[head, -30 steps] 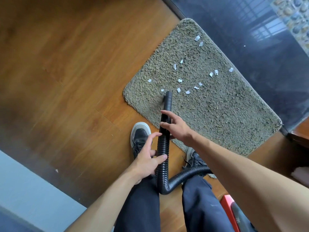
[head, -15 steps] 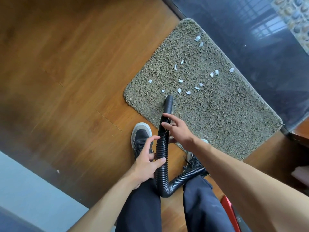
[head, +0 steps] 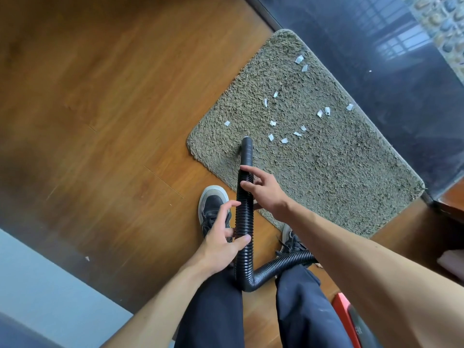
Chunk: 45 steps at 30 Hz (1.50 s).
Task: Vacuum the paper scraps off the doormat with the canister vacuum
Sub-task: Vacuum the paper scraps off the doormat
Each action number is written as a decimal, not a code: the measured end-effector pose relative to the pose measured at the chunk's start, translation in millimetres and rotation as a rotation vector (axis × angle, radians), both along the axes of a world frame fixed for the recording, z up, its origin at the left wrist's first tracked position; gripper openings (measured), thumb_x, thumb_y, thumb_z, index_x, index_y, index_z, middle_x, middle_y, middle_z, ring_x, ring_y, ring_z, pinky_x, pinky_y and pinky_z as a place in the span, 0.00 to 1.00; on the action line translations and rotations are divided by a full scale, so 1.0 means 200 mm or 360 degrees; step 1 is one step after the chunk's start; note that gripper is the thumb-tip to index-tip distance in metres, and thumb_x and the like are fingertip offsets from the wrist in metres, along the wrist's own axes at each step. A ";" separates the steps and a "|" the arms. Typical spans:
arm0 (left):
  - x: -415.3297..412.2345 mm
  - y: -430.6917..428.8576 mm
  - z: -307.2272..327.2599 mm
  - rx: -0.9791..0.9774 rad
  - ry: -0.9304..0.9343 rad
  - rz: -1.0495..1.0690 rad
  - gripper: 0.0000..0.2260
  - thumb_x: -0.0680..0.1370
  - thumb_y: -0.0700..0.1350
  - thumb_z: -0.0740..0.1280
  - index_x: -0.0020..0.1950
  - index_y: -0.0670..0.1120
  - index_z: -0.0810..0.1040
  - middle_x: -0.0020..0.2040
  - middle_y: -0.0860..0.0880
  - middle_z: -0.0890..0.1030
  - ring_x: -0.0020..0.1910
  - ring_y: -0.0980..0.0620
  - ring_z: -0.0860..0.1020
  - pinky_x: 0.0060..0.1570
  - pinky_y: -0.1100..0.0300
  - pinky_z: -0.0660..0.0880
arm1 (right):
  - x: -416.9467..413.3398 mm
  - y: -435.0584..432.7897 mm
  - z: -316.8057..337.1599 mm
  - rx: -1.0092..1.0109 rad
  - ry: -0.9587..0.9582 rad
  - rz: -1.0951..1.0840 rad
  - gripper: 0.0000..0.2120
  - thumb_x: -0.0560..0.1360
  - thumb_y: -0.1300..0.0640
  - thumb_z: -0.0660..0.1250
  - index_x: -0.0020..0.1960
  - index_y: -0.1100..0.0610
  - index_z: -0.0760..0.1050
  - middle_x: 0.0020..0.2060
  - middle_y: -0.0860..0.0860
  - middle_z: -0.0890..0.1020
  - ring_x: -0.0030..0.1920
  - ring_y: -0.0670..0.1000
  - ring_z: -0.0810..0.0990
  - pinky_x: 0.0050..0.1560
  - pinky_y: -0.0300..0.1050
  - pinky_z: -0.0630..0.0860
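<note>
Fingers of the right hand (head: 266, 189) curl round the corrugated hose (head: 244, 219) behind its nozzle (head: 246, 149) to steer; the left hand (head: 221, 237) pinches it nearer for support. The nozzle touches the doormat (head: 351, 184) at its left end, with the paper scraps (head: 271, 137) just beyond.

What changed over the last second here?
The nozzle drew back, then slid slightly left over the nearest of the paper scraps by the corner of the doormat. The left hand and right hand kept gripping the hose; the rest stayed put.
</note>
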<state>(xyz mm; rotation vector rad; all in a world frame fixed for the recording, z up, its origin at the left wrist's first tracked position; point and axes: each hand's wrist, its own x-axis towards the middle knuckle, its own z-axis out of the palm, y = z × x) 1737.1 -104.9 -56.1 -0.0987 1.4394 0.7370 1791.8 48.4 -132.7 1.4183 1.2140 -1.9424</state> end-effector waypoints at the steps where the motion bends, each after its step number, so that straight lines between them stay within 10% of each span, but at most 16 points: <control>1: -0.01 0.00 0.00 -0.0003 0.0002 -0.0004 0.28 0.78 0.38 0.68 0.63 0.70 0.63 0.45 0.36 0.83 0.38 0.47 0.80 0.43 0.40 0.81 | -0.01 0.00 0.00 0.0013 0.0001 0.0004 0.22 0.80 0.62 0.62 0.71 0.49 0.69 0.47 0.61 0.78 0.48 0.58 0.82 0.45 0.60 0.82; 8: -0.05 0.02 -0.04 0.0026 -0.0044 0.0139 0.27 0.79 0.35 0.67 0.62 0.66 0.65 0.40 0.43 0.82 0.35 0.50 0.80 0.30 0.59 0.78 | -0.09 0.03 -0.01 0.0119 0.0030 0.0106 0.23 0.79 0.63 0.62 0.72 0.49 0.70 0.47 0.60 0.81 0.49 0.61 0.84 0.46 0.63 0.82; 23: -0.14 -0.01 -0.08 -0.0036 -0.0031 0.0367 0.27 0.79 0.35 0.68 0.60 0.68 0.67 0.42 0.42 0.81 0.42 0.44 0.79 0.42 0.43 0.77 | -0.32 0.01 -0.06 0.0255 0.0049 0.0491 0.23 0.74 0.58 0.63 0.68 0.44 0.73 0.49 0.53 0.80 0.50 0.57 0.83 0.48 0.55 0.83; 37: -0.05 0.16 -0.04 0.0021 -0.0199 -0.0063 0.26 0.79 0.37 0.66 0.66 0.65 0.64 0.41 0.46 0.80 0.35 0.51 0.78 0.28 0.58 0.76 | 0.03 0.11 0.04 0.0093 -0.0101 -0.0188 0.21 0.80 0.63 0.60 0.71 0.50 0.69 0.44 0.56 0.78 0.40 0.51 0.80 0.39 0.51 0.80; 45: -0.01 0.24 -0.03 0.0021 -0.0202 -0.0185 0.26 0.79 0.37 0.67 0.66 0.65 0.64 0.43 0.45 0.80 0.40 0.48 0.79 0.39 0.45 0.80 | 0.13 0.17 0.04 0.0070 -0.0102 -0.0350 0.21 0.80 0.63 0.59 0.71 0.49 0.69 0.48 0.56 0.79 0.41 0.49 0.81 0.37 0.48 0.81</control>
